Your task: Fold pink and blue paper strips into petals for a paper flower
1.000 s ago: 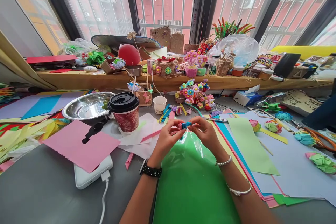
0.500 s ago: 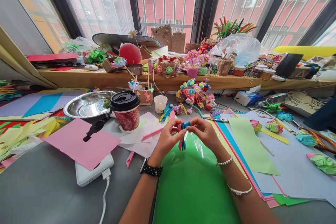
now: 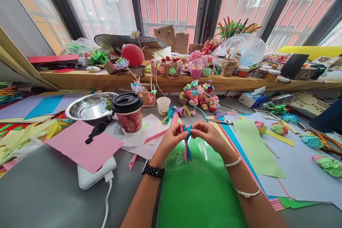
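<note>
Between my two hands hangs a bundle of folded blue and pink paper strips (image 3: 188, 149), its lower ends fanned out over a glossy green surface (image 3: 200, 192). My left hand (image 3: 175, 137) pinches the pink side at the top. My right hand (image 3: 205, 135) grips the blue top end between thumb and fingers. A thin, shiny band seems to bind the strips near the middle, though it is too small to make out. A dark watch (image 3: 153, 170) sits on my left wrist, and two silver bracelets are on my right.
To the left stand a lidded coffee cup (image 3: 129, 115), a steel bowl (image 3: 89, 107), pink paper (image 3: 85, 146) and a white power bank (image 3: 96, 172). On the right lie stacked coloured sheets (image 3: 296, 171) and crumpled paper flowers (image 3: 279, 128). Behind are a paper cup (image 3: 163, 105) and scissors (image 3: 220, 121).
The bundle has turned more upright, and its strips now show longer below my fingers. My right hand and wrist have shifted slightly right. Both hands keep their pinch.
</note>
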`<control>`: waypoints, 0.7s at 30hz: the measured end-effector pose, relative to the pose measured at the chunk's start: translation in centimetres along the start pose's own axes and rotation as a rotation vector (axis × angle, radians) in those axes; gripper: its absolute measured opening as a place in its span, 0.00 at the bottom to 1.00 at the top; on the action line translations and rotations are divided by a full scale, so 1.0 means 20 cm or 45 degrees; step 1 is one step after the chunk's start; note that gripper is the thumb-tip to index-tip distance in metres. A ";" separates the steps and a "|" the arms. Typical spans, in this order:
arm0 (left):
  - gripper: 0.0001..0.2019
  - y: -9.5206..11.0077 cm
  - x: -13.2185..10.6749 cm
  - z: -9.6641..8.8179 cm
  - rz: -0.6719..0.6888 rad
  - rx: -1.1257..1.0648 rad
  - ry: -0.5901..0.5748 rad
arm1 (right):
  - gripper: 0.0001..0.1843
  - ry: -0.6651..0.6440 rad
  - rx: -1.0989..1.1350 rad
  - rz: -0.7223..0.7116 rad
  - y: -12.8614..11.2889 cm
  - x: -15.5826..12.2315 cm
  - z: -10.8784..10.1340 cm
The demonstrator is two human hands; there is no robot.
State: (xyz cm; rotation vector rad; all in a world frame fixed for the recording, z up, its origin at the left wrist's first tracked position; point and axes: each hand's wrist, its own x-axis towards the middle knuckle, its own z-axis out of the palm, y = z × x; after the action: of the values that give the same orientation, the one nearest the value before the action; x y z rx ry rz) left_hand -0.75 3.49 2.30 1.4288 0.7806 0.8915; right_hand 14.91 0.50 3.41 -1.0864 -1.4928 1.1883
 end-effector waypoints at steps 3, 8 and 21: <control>0.12 0.00 0.00 0.00 -0.019 0.059 0.011 | 0.10 -0.001 -0.056 -0.013 0.00 0.00 0.00; 0.11 -0.02 0.01 -0.01 -0.010 0.112 -0.021 | 0.08 -0.007 -0.234 -0.081 0.02 0.01 -0.02; 0.10 -0.08 0.05 -0.03 -0.009 0.104 -0.017 | 0.06 0.066 -0.433 -0.158 0.08 0.03 -0.02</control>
State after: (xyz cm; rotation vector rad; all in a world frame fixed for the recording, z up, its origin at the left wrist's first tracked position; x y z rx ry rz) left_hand -0.66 4.70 0.86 1.5012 0.8192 0.8521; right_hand 15.27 1.38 1.92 -1.2167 -1.7355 0.8326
